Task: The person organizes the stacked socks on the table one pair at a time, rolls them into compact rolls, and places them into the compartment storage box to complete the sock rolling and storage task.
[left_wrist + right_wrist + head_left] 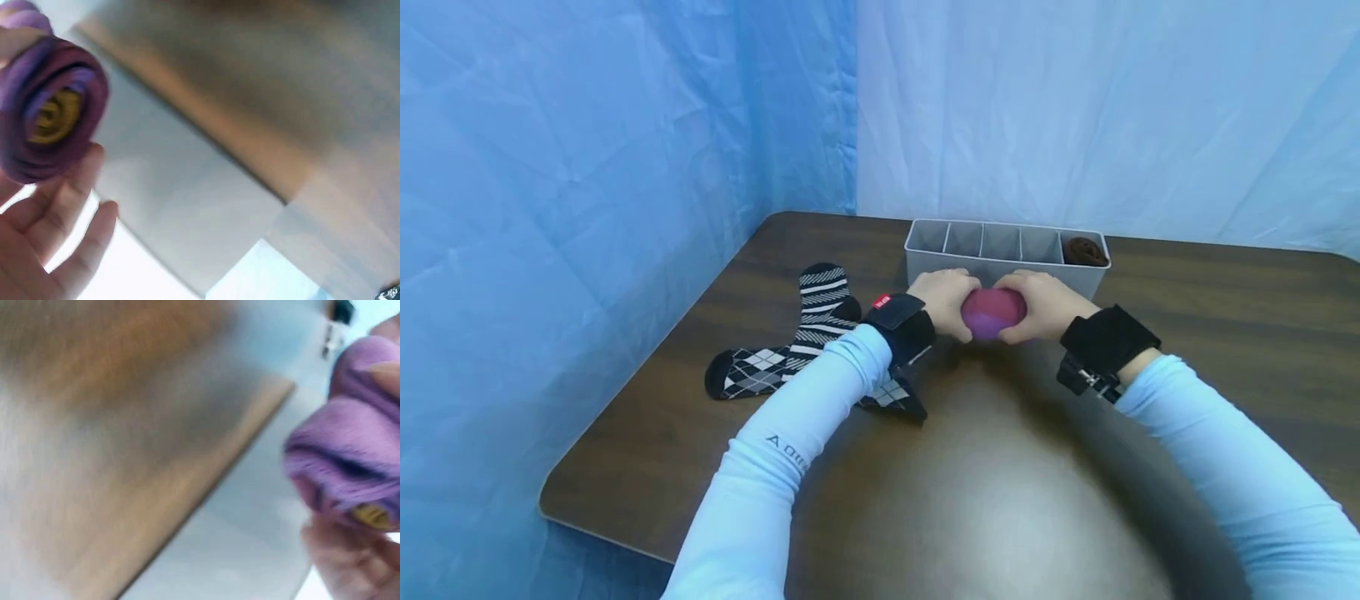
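Note:
Between both hands is a rolled pair of purple and maroon socks (pixel 993 314), raised above the table just in front of a grey divided box (pixel 1000 268). My left hand (pixel 947 302) grips its left side with curled fingers and thumb. On the right side, my right hand (pixel 1045 305) holds it the same way. Up close, the left wrist view shows the sock roll (pixel 56 112) with a yellow patch at its coiled end. The right wrist view shows purple folds of the roll (pixel 350 444) between fingers and thumb.
A brown rolled sock (pixel 1083 251) sits in the box's far-right compartment. Black, white and grey patterned socks (pixel 823 312), striped and argyle, lie crossed on the dark wood table (pixel 647 467) at left, partly behind the left forearm. Blue sheeting (pixel 587 167) hangs beyond the table edges.

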`<state>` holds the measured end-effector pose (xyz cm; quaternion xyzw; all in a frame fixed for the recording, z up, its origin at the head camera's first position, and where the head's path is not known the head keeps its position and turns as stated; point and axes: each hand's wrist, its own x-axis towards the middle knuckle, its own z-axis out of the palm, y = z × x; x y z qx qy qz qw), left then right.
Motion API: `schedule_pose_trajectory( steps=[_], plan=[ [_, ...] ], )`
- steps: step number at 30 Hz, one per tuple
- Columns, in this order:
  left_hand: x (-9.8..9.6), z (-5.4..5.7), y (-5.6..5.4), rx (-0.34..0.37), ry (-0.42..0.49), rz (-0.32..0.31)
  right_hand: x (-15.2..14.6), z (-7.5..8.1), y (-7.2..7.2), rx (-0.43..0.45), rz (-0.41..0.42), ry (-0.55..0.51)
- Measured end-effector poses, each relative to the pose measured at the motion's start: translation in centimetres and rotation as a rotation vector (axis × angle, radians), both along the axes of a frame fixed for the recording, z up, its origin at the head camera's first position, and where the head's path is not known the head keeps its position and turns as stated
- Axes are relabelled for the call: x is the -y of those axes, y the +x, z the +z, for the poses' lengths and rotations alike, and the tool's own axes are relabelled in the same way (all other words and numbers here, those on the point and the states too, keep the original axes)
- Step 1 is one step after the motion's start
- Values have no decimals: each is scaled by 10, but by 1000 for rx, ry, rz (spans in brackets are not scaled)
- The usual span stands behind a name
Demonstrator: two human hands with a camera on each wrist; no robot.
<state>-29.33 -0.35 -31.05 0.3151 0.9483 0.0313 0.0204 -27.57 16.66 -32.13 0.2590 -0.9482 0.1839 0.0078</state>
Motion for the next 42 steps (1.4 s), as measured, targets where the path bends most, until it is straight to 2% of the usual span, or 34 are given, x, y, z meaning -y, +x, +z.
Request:
schedule_pose_trajectory(
  steps=[3,6,8,11,15,18,22,25,27,29,32,33,35,37,39,40,42],
  plan=[
    [5,15,-7,26,148,-20,-12,13,-2,-19,25,-131],
    [8,25,-13,59,220,-49,-16,26,-3,-7,1,-165],
    [7,29,-14,66,218,-65,-15,33,-2,12,-12,-132],
    [3,34,-13,43,180,-73,-6,42,0,-4,-27,-10],
    [-4,38,-12,-14,131,-54,9,44,1,-93,-65,127],
    [-7,37,-13,-35,118,-34,14,41,0,-156,-98,163],
    [-8,37,-18,-5,141,-20,12,44,-4,-183,-117,177],
    [0,42,-23,33,178,46,3,57,-11,-121,-158,162],
    [9,45,-29,37,222,139,-6,67,-17,-64,-213,114],
    [22,46,-36,32,287,263,-16,77,-23,-14,-291,43],
    [37,37,-51,56,396,452,-26,85,-31,17,-426,-72],
    [41,22,-66,46,434,501,-28,85,-32,10,-468,-98],
    [48,-15,-104,54,520,575,-30,82,-35,-2,-541,-141],
    [53,-50,-141,116,591,626,-30,76,-36,-1,-603,-181],
    [55,-88,-182,109,655,673,-28,70,-35,5,-640,-216],
    [54,-94,-189,122,676,708,-27,68,-35,18,-655,-233],
    [52,-99,-193,124,714,773,-25,65,-35,45,-677,-263]
  ],
)
